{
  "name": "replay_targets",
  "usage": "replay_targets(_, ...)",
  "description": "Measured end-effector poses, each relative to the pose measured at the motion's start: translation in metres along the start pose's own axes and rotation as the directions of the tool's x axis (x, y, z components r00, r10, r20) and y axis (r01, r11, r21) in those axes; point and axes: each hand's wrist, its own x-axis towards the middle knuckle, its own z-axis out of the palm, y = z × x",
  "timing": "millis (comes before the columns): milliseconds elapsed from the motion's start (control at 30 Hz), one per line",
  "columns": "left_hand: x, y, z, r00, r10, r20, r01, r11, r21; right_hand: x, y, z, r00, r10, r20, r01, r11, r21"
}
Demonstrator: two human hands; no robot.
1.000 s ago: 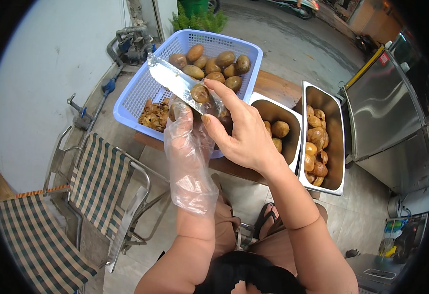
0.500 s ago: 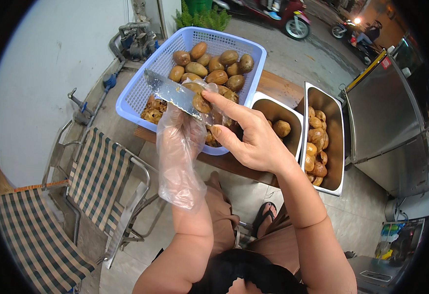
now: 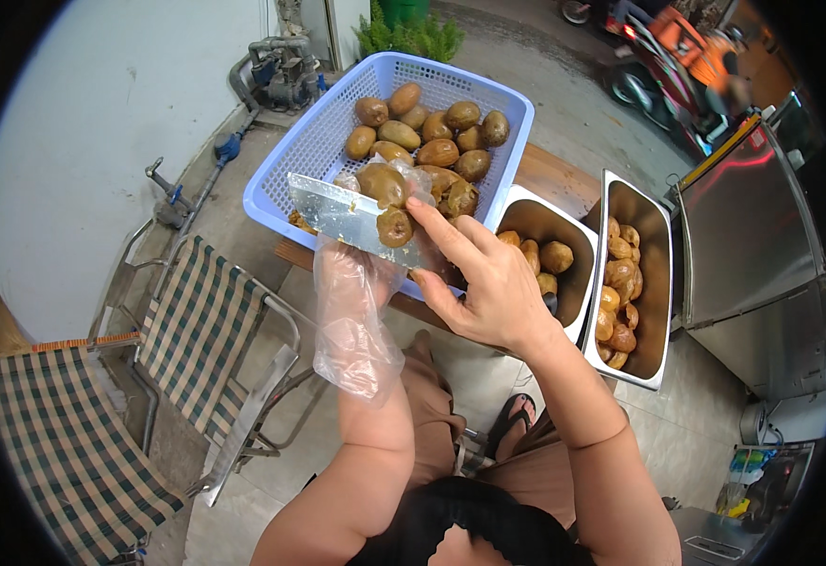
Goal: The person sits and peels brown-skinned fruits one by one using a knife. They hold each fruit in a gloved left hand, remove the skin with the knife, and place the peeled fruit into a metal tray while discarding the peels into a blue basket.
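Observation:
My left hand (image 3: 352, 264), in a clear plastic glove, is closed around a brown oval fruit (image 3: 382, 183) over the near side of a lavender basket (image 3: 264, 179). My bare right hand (image 3: 498, 283) grips a knife (image 3: 342, 219) with a broad, wet blade; its handle is hidden. The blade points left and lies across the front of the fruit, above my left wrist. A round cut end of fruit (image 3: 395, 227) rests against the blade. My right forefinger touches near this piece, and the thumb is at the blade's lower edge. Whole brown fruits (image 3: 438, 152) fill the basket's far part.
Two steel pans stand right of the basket on a wooden bench (image 3: 556, 179); the nearer pan (image 3: 578, 302) and farther pan (image 3: 656, 274) hold brown fruits. Striped folding chairs (image 3: 196, 330) are at left by a wall with pipes. A steel cabinet (image 3: 743, 255) stands right; motorbikes (image 3: 663, 90) are beyond.
The round fruit end has come lower on the blade, farther from the fruit. The whole view has shifted slightly, and different motorbikes show in the street.

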Motion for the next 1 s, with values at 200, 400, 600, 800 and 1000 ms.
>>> replay_targets(200,-0.002,0.006,-0.001,1.0,0.028,0.003,-0.028,1.0,0.009,0.01,-0.007,0.0,0.995,0.048,0.084,-0.05,0.999,0.021)
replay_targets(400,-0.001,-0.005,-0.001,1.0,0.002,0.028,-0.002,1.0,0.005,0.006,0.007,0.0,0.996,0.074,0.055,-0.086,0.958,0.275)
replay_targets(600,0.002,0.007,0.007,0.995,-0.01,0.096,0.012,1.0,-0.021,0.009,0.006,-0.019,0.904,0.343,0.254,-0.422,0.633,0.648)
replay_targets(800,0.011,0.006,0.003,0.999,-0.036,0.035,0.037,0.999,-0.022,-0.005,0.006,-0.024,0.87,0.35,0.348,-0.478,0.421,0.771)
replay_targets(1000,0.027,-0.001,0.004,0.992,-0.107,-0.073,0.1,0.99,-0.096,-0.012,0.015,-0.017,0.84,0.369,0.397,-0.508,0.282,0.814)
